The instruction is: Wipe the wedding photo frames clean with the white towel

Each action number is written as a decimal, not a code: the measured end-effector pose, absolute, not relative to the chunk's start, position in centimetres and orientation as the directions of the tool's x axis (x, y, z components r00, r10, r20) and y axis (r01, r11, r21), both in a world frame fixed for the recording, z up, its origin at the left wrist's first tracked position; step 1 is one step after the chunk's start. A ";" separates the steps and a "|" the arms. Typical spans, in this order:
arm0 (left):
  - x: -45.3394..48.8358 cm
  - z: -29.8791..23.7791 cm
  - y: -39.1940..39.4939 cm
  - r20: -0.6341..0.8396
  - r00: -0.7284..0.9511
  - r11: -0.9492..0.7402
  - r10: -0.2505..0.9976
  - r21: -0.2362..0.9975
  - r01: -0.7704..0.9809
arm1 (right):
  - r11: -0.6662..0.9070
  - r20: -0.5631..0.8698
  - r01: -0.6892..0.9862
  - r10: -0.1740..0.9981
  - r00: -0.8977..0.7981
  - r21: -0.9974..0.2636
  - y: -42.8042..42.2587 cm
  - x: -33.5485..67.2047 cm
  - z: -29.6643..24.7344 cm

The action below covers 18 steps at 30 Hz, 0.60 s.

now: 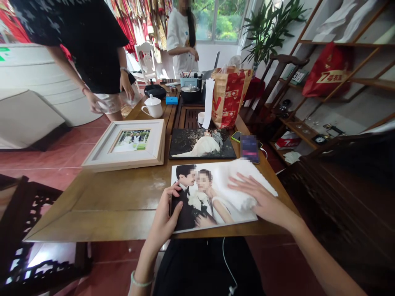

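Note:
A wedding photo panel (197, 209) of a couple lies on the wooden table's front edge, close to my body. My left hand (168, 209) grips its left side, the thumb on the picture and the fingers at the edge. On the panel's right part rests a bunched white towel (259, 181), reaching past the panel onto the table. My right hand (249, 191) lies on this towel, fingers spread and slightly blurred. Just beyond the panel is a dark wedding photo panel (185, 144). To its left lies a pale framed photo (154, 139) on top of another frame.
Two phones, one lit (249, 149) and one green-edged (236, 136), lie at the right. Behind are a paper bag (228, 96), a lidded white cup (153, 107) and a blue box (172, 100). One person (89, 45) stands left, another (182, 41) at the back.

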<state>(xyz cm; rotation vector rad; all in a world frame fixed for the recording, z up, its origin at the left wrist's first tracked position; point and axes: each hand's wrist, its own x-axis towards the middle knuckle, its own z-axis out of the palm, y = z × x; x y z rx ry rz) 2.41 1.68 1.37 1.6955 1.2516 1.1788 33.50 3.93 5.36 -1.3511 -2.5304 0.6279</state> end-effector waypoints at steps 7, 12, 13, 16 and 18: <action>2.4 1.1 1.6 0.260 0.126 -0.289 0.957 0.891 0.352 | 0.424 0.024 0.839 0.896 -0.443 -0.342 6.9 25.1 5.2; 2.6 1.4 1.5 0.288 0.123 -0.312 0.950 0.887 0.339 | 0.653 -0.013 0.595 0.669 -0.743 -0.469 2.1 23.7 6.1; 2.6 1.4 1.5 0.292 0.120 -0.316 0.949 0.890 0.329 | 0.656 -0.032 0.566 0.639 -0.769 -0.499 1.1 24.4 6.3; 2.6 1.3 1.6 0.267 0.106 -0.287 0.958 0.894 0.343 | 0.601 -0.109 0.544 0.607 -0.787 -0.586 -0.9 27.8 7.0; 2.6 1.2 1.7 0.247 0.105 -0.268 0.963 0.897 0.352 | 0.548 -0.147 0.558 0.619 -0.772 -0.623 -1.1 30.4 7.3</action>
